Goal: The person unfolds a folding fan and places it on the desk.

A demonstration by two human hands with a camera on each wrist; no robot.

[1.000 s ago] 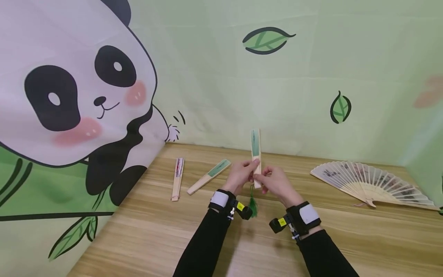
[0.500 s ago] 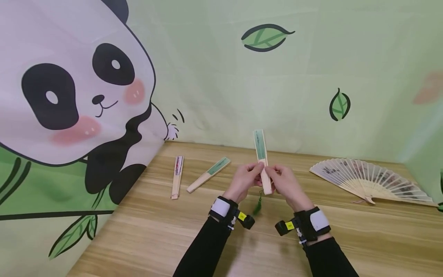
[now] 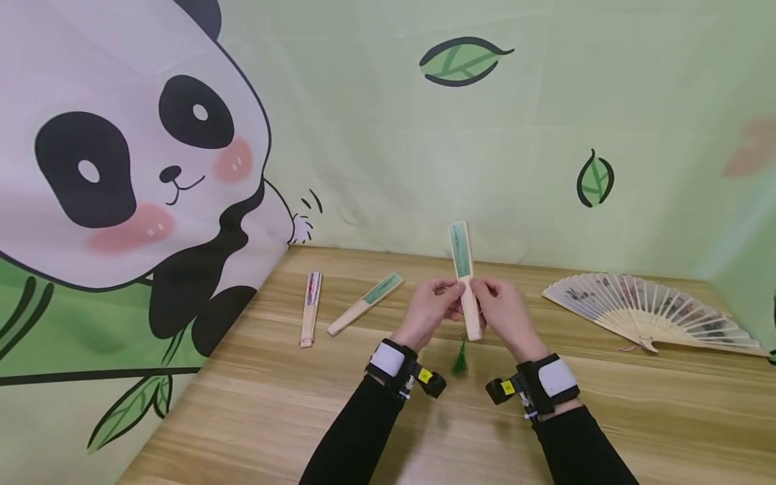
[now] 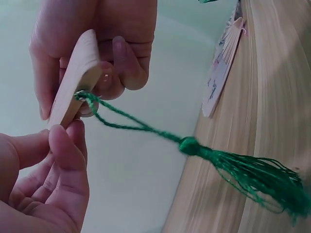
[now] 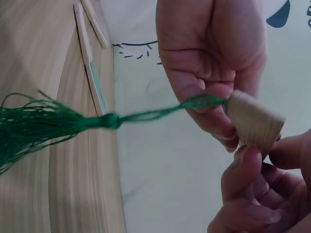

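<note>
Both hands hold one folded fan (image 3: 462,252) with a green upper part and pale wooden sticks, raised above the table and leaning slightly left at its top. My left hand (image 3: 429,308) pinches its left edge between thumb and fingers. On the other edge, my right hand (image 3: 504,311) pinches it the same way. A green tassel (image 4: 233,165) hangs by a cord from the fan's lower end, which shows close up as a wooden butt (image 5: 255,119) in the right wrist view. The fan is folded shut.
Left of the hands, a second green folded fan (image 3: 366,303) and a folded fan with a purple-red print (image 3: 311,310) lie on the wooden table (image 3: 242,404). A spread fan (image 3: 642,313) lies at the right. A panda-print cloth (image 3: 364,135) hangs behind.
The held fan has moved slightly right and now leans left at the top instead of standing nearly straight. My right hand has shifted right and up along the fan's edge.
</note>
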